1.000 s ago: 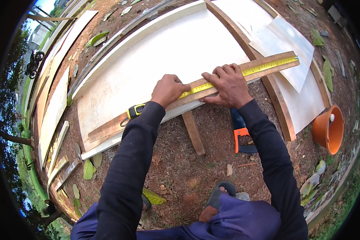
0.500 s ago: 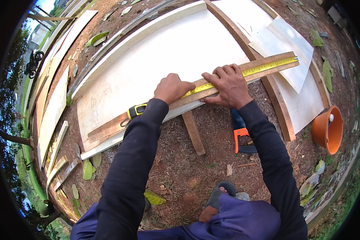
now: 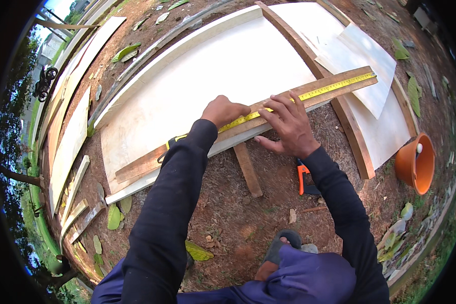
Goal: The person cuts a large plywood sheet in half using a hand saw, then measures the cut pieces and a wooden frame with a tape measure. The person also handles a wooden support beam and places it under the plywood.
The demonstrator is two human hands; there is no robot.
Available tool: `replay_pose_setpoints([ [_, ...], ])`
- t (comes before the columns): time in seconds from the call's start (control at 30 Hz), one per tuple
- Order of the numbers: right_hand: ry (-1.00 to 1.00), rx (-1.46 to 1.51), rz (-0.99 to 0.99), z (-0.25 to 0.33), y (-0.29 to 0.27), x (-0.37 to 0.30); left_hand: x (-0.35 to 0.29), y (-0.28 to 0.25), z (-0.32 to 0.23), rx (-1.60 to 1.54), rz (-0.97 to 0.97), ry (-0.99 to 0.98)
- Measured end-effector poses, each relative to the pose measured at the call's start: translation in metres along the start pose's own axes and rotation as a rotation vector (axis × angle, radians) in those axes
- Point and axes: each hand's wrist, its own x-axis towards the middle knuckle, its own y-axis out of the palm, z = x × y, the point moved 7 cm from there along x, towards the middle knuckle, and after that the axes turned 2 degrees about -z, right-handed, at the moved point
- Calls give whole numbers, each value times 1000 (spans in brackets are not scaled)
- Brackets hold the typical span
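A long wooden batten lies slantwise across a white panel. Along it runs an extended yellow tape measure, hooked near the batten's right end, its case partly hidden behind my left sleeve. My left hand rests on the batten's upper side, fingers curled and thumb side against the tape. Whatever the curled fingers hold, if anything, is hidden. My right hand is spread at the batten's near edge, its fingertips over the tape and its thumb apart, below the edge.
The white panel has wooden framing, including a brown crosspiece. A loose white sheet overlaps its right part. An orange-handled saw lies under my right forearm. An orange bucket stands right. Boards lie left.
My right hand has loosened from around the batten and drawn slightly toward me, fingers spreading. My left hand has shifted slightly right along the tape. The batten and tape look nearly unmoved.
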Motion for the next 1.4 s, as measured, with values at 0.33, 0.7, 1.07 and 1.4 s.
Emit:
replay_pose_setpoints([
  [0.33,67,637,244,161,119,17,4,9,-10,384,182,142],
  [0.7,121,621,370,164,135,45,-11,-1,-24,254,237,112],
  [1.07,-14,327,496,161,26,-48,-10,5,-30,531,235,391],
  [1.4,87,382,788,204,17,-146,-1,5,-11,255,221,93],
])
